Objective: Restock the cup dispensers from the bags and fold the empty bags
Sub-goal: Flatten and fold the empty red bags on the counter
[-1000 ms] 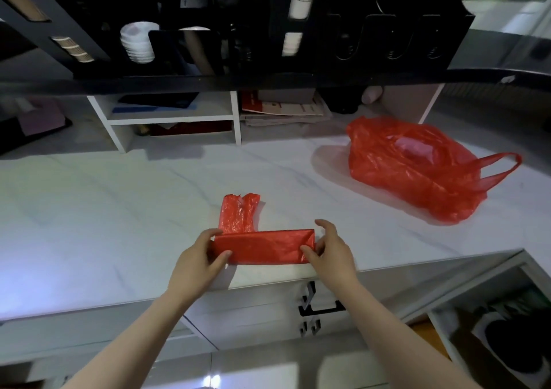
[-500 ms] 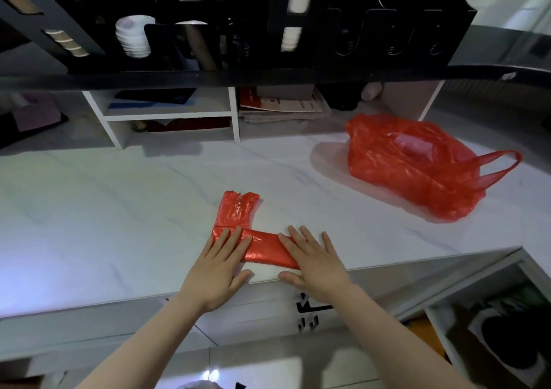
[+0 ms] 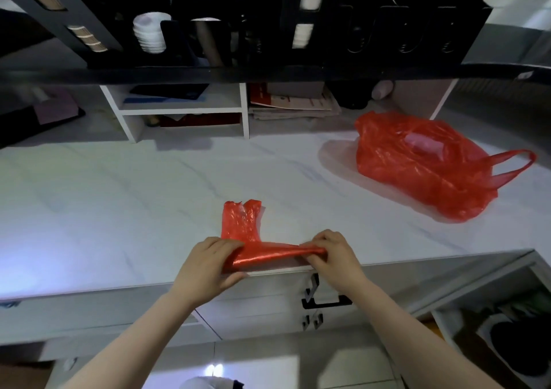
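Observation:
A folded red plastic bag (image 3: 262, 256) lies at the front edge of the white marble counter (image 3: 119, 209), its handles (image 3: 242, 220) pointing away from me. My left hand (image 3: 205, 269) grips the strip's left end, fingers curled over it. My right hand (image 3: 334, 259) pinches the right end, and the strip is lifted slightly between them. A second red bag (image 3: 423, 162), crumpled and holding something pale, sits at the right rear. Above hangs the black cup dispenser rack (image 3: 268, 31) with white cup stacks (image 3: 150, 34).
A white shelf unit (image 3: 185, 110) and stacked papers (image 3: 295, 105) stand at the counter's back. Drawers with black handles (image 3: 326, 302) are below the counter edge. An open compartment (image 3: 507, 329) shows at lower right.
My hands pressed flat on the folded strip half a second ago. Now both have curled round its ends and raised its front edge off the counter.

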`<control>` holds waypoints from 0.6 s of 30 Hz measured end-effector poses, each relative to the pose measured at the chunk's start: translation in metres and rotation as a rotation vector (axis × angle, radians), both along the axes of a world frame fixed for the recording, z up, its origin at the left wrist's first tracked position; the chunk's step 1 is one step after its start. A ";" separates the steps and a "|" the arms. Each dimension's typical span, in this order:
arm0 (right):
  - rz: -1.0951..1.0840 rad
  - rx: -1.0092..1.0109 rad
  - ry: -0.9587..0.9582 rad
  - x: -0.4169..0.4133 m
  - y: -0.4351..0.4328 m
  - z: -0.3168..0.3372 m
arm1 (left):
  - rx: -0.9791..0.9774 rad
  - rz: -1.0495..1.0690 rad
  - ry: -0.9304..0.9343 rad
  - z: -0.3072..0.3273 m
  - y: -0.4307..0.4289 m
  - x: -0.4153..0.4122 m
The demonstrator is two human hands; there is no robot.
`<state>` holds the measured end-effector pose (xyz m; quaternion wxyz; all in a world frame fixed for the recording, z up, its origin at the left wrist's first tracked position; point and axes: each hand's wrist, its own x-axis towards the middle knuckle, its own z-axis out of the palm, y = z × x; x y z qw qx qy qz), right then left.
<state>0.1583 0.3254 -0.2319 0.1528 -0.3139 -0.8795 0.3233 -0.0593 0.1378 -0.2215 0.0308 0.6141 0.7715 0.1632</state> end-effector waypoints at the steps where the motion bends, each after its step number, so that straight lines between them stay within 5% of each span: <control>1: -0.055 -0.027 0.002 -0.002 0.000 0.001 | 0.036 0.049 -0.085 0.001 0.002 -0.001; 5: -0.298 -0.186 0.114 -0.014 -0.001 0.003 | 0.191 0.358 -0.488 0.000 0.015 -0.002; 10: -0.424 -0.032 -0.021 -0.039 -0.005 0.004 | 0.191 0.598 -0.517 0.000 0.041 0.001; 15: -0.382 0.251 -0.278 -0.046 -0.006 -0.004 | 0.187 0.229 0.100 0.000 0.045 0.012; 18: -0.344 0.285 -0.257 -0.043 -0.006 -0.008 | -0.098 0.074 0.112 -0.011 0.041 0.016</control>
